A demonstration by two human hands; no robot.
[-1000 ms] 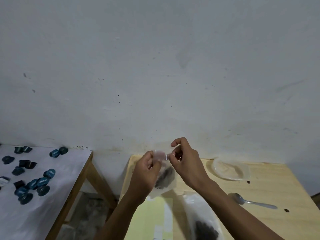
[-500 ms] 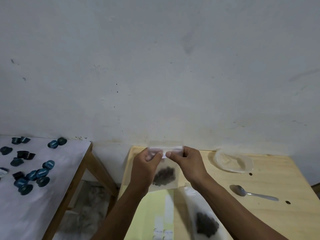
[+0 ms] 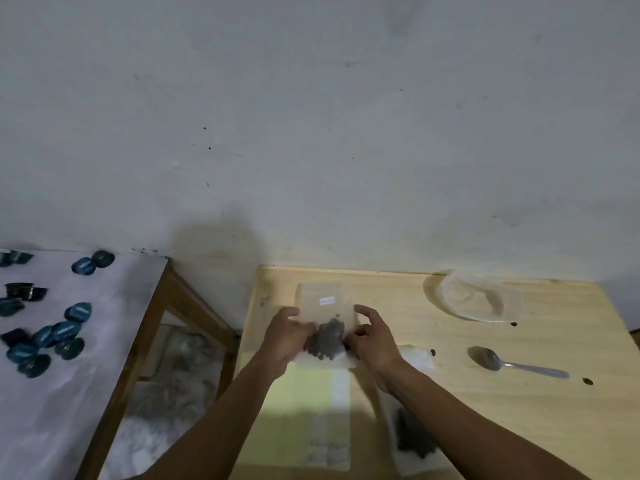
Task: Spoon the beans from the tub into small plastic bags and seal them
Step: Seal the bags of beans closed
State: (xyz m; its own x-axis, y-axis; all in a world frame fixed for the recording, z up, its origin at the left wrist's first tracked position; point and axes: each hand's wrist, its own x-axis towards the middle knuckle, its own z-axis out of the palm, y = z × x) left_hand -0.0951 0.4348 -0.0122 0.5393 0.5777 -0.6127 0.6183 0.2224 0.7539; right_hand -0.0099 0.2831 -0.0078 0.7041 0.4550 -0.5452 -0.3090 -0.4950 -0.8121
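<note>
Small clear plastic bag [image 3: 325, 308] of dark beans [image 3: 325, 341] pinched by left hand [image 3: 285, 336] and right hand [image 3: 372, 337]; limp, light, slippery; best gripped at side edges.

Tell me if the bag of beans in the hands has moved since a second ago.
Yes. The bag of beans has come down from in front of the wall onto the wooden table, held by both hands.
</note>
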